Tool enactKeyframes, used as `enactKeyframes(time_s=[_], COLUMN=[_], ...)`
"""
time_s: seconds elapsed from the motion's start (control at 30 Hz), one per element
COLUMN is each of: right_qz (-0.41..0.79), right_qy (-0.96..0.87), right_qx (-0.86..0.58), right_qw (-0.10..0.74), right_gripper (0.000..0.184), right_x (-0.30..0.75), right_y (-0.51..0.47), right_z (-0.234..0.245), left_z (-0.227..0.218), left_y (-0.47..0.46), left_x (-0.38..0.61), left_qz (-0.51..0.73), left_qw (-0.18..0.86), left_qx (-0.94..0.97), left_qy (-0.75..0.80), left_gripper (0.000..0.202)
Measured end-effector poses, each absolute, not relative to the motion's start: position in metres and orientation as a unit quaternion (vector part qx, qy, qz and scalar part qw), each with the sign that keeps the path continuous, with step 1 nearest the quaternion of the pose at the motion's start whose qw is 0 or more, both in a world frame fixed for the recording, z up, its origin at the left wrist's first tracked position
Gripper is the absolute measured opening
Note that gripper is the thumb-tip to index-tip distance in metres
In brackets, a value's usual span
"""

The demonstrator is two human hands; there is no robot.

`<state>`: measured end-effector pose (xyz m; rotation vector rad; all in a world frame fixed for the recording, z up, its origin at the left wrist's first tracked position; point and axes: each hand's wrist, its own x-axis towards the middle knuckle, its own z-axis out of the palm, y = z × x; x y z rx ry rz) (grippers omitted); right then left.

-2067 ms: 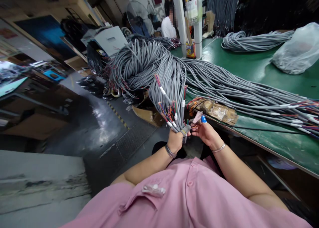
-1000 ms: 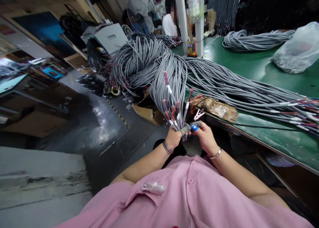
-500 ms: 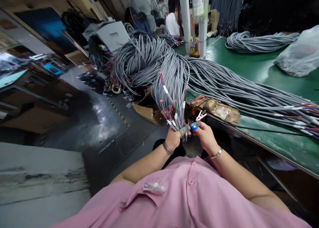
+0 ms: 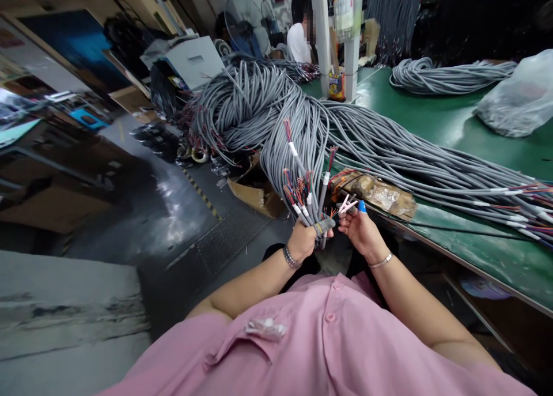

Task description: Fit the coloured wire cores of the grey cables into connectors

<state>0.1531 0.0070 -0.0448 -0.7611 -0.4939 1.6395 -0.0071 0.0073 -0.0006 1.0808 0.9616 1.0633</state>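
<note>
My left hand (image 4: 303, 239) is closed round a bundle of grey multi-core cables (image 4: 318, 211). Their upper ends fan out above the fist, with white bands and bare-ended coloured wires (image 4: 298, 188). A grey covering with a yellow stripe wraps the left thumb. My right hand (image 4: 365, 234) is just to the right, apart from the bundle, palm up. Its thumb, in a blue cover (image 4: 362, 206), stands away from the loosely curled fingers. A pink peg-like clip (image 4: 347, 204) shows beside the right fingertips; whether they touch it I cannot tell.
A large heap of grey cables (image 4: 254, 102) spreads ahead and along the green bench (image 4: 458, 243). A taped wooden block (image 4: 386, 197) sits at the bench edge. Behind are a white post (image 4: 319, 33), a plastic bag (image 4: 521, 96) and a person in white (image 4: 298, 43). A cardboard box (image 4: 250, 194) stands below.
My right hand has drawn away from the left, to the right, and its thumb has parted from the fingers. My left hand keeps the cables, now slightly farther right.
</note>
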Motion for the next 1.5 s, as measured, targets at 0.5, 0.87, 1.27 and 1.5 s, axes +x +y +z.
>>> enactKeyframes(time_s=[0.5, 0.87, 1.27, 1.5], right_qz=[0.675, 0.697, 0.710, 0.707], right_qy=[-0.171, -0.164, -0.193, -0.177], right_qx=[-0.293, -0.288, -0.273, -0.273], right_qw=[0.655, 0.635, 0.620, 0.628], right_gripper=[0.035, 0.046, 0.032, 0.033], right_x=[0.142, 0.142, 0.147, 0.147], right_y=[0.025, 0.020, 0.013, 0.016], right_z=[-0.042, -0.039, -0.035, -0.036], left_z=[0.005, 0.000, -0.004, -0.004], left_y=[0.018, 0.018, 0.011, 0.009], left_x=[0.003, 0.001, -0.007, 0.009], left_qz=[0.413, 0.399, 0.417, 0.453], left_qw=[0.649, 0.634, 0.609, 0.594], left_qx=[0.511, 0.520, 0.528, 0.501], left_qy=[0.384, 0.411, 0.420, 0.436], left_gripper=[0.029, 0.030, 0.031, 0.030])
